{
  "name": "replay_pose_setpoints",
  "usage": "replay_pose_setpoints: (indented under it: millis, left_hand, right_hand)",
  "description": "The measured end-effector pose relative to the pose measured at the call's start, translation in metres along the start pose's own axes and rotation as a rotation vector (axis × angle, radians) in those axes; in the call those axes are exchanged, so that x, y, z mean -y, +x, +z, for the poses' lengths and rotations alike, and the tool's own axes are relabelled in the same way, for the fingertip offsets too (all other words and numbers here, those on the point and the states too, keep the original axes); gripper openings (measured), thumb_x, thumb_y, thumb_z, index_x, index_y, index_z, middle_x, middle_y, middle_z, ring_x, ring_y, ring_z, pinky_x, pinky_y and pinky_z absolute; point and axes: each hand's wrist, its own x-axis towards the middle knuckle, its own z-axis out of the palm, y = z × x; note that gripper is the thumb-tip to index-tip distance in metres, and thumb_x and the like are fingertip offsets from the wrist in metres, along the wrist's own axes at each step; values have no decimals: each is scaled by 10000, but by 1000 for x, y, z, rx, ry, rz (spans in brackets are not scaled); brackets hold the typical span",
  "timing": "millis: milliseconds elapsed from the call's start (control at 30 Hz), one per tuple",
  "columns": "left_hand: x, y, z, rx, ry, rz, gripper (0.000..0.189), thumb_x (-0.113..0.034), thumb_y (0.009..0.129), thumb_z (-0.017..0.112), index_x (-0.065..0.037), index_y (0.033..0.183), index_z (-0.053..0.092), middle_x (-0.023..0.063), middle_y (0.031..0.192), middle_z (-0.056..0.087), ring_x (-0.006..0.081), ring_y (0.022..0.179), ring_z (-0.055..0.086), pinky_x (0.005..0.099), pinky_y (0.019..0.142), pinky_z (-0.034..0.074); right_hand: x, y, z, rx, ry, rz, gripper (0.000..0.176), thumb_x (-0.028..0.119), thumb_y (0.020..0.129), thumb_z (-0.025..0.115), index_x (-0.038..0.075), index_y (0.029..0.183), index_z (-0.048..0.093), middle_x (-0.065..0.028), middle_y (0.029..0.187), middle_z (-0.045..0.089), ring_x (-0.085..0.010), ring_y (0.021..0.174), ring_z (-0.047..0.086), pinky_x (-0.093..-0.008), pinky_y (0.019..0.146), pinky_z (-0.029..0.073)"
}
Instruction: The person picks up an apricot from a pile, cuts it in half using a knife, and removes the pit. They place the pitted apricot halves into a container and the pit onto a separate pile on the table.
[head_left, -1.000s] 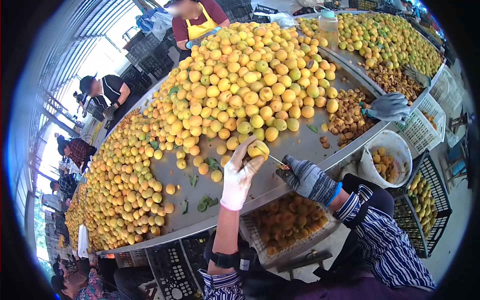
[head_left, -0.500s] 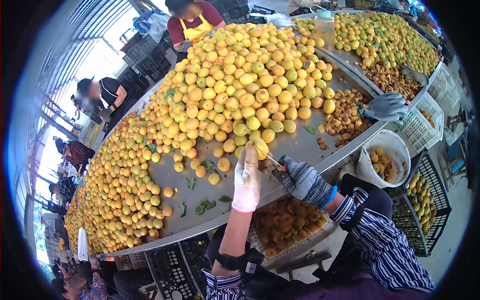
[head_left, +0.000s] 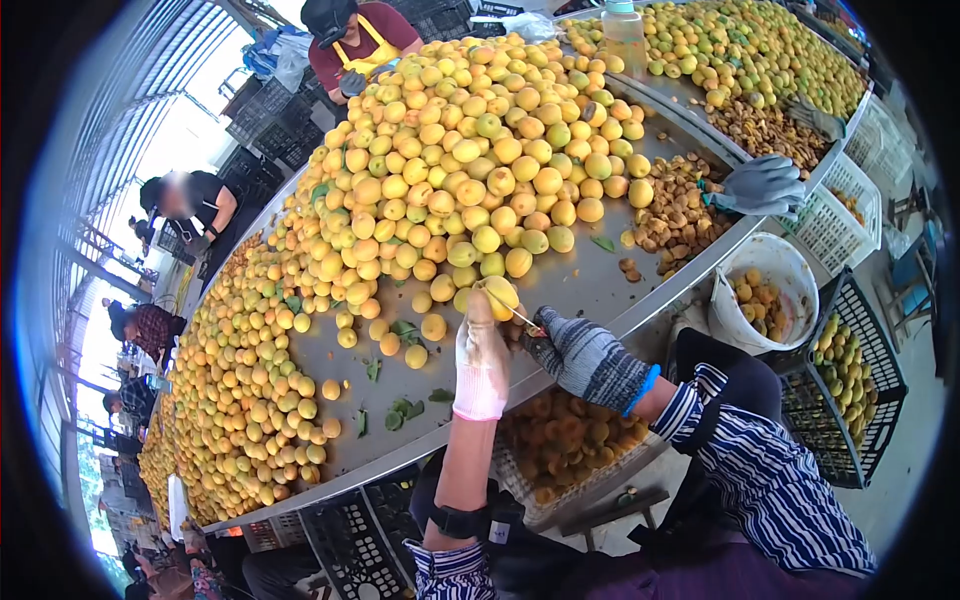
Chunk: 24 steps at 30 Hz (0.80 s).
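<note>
A yellow apricot [head_left: 501, 296] is pinched in the fingers of my left hand [head_left: 482, 355], which wears a white and pink glove. My right hand [head_left: 592, 362], in a grey knitted glove with a blue cuff, is closed around a small tool [head_left: 537, 330] with a reddish handle end. The tool's thin shaft reaches up to the apricot, its tip right at the fruit. Both hands are over the near edge of the metal table [head_left: 590, 270]. Just beyond them rises a large heap of apricots [head_left: 470, 170].
Brown pits [head_left: 680, 205] lie right of the heap, near a grey glove [head_left: 762, 186] on the rim. A white bucket [head_left: 765, 300] and a black crate [head_left: 850, 380] of fruit stand at the right. Below the table is another fruit crate [head_left: 570, 440]. Co-workers [head_left: 365, 45] work across the table.
The view has shifted slightly, so the heap and table sit a little further left and up. Both hands stay together at the apricot, the tool's tip still against it.
</note>
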Motion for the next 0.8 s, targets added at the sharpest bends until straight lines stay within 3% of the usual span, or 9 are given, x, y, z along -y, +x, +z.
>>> replay_pose_setpoints:
  millis: [67, 133, 333, 367, 467, 500, 567, 733, 800]
  left_hand:
    - [10, 7, -2, -8, 47, 23, 603, -657, 853, 431, -70, 929, 544, -5, 729, 544, 67, 626, 478, 213, 552, 376]
    - [19, 13, -2, -108, 293, 274, 623, -668, 846, 427, -62, 922, 552, 2, 738, 560, 69, 608, 499, 211, 549, 384]
    - [14, 7, 0, -40, 155, -7, 584, -622, 875, 430, -60, 931, 577, -18, 729, 561, 66, 582, 488, 214, 525, 379]
    - [15, 8, 11, -124, 163, 35, 644, -651, 895, 310, -76, 915, 598, -40, 644, 481, 66, 537, 386, 220, 479, 294]
    - [20, 13, 4, -130, 353, 226, 628, -658, 871, 383, -74, 940, 604, -48, 667, 460, 55, 546, 359, 212, 480, 264]
    - [19, 13, -4, -75, 385, 203, 641, -531, 927, 419, 60, 1140, 546, 96, 1005, 598, 147, 953, 504, 279, 867, 396]
    - [26, 17, -8, -83, 353, 176, 639, -535, 923, 421, 54, 1146, 531, 103, 986, 598, 168, 912, 515, 295, 838, 413]
    - [11, 7, 16, -148, 558, 584, 401, -339, 912, 550, 33, 1045, 484, 89, 887, 540, 159, 855, 515, 276, 744, 451]
    - [14, 8, 15, -123, 288, 603, 341, -238, 874, 620, 22, 1042, 478, 106, 872, 530, 160, 846, 516, 269, 750, 451]
  right_hand:
    - [3, 2, -1, -4, 3, 3, 229, 206, 854, 542, 0, 933, 485, -209, 701, 590, -389, 670, 601, -455, 574, 473]
    - [5, 2, -2, 54, -50, 93, 226, 204, 854, 540, -2, 925, 481, -207, 694, 590, -386, 667, 603, -460, 578, 474]
    - [-5, 0, 1, 16, 6, 63, 235, 164, 842, 546, -2, 998, 488, -236, 731, 582, -409, 693, 586, -467, 597, 461]
    - [-5, 0, 2, -27, 15, 70, 238, 152, 841, 541, -3, 1013, 488, -236, 740, 584, -409, 699, 586, -464, 601, 462]
    - [-8, 4, 0, -60, 66, 33, 329, 125, 841, 530, 7, 1143, 473, -239, 769, 590, -408, 721, 593, -451, 614, 472]
    - [-6, 4, -3, -91, 46, 46, 388, 170, 858, 523, 13, 1202, 438, -227, 757, 601, -396, 701, 601, -459, 609, 476]
    - [-7, 7, -4, -63, 22, 91, 583, 225, 878, 520, 46, 1379, 281, -213, 743, 613, -381, 680, 611, -462, 615, 482]
    - [0, 12, -10, 48, 0, 135, 602, 244, 884, 526, 68, 1394, 259, -219, 739, 613, -382, 695, 611, -455, 637, 485]
    - [-1, 12, -10, 44, 10, 108, 606, 251, 887, 526, 80, 1400, 252, -222, 737, 612, -382, 698, 611, -454, 641, 485]
